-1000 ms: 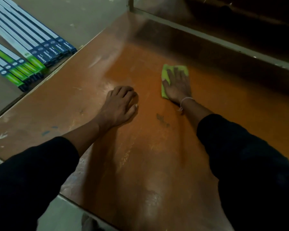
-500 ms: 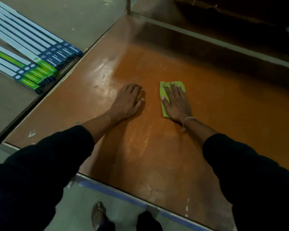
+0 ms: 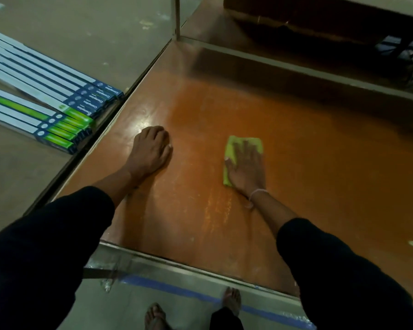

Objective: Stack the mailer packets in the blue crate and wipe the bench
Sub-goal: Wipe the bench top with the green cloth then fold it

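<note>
A folded yellow-green cloth lies on the orange-brown bench top. My right hand presses flat on it with straight, spread fingers. My left hand rests on the bench to the left of the cloth, its fingers bent under at the knuckles and holding nothing. No mailer packets and no blue crate are in view.
Several long white, blue and green boxes lie on the floor left of the bench. A metal post stands at the bench's far left corner. A dark shelf with a box runs behind. Blue tape marks the floor by my feet.
My right hand has slid the cloth to the right, away from my left hand. The view has pulled back, so the bench's near edge and my feet show more.
</note>
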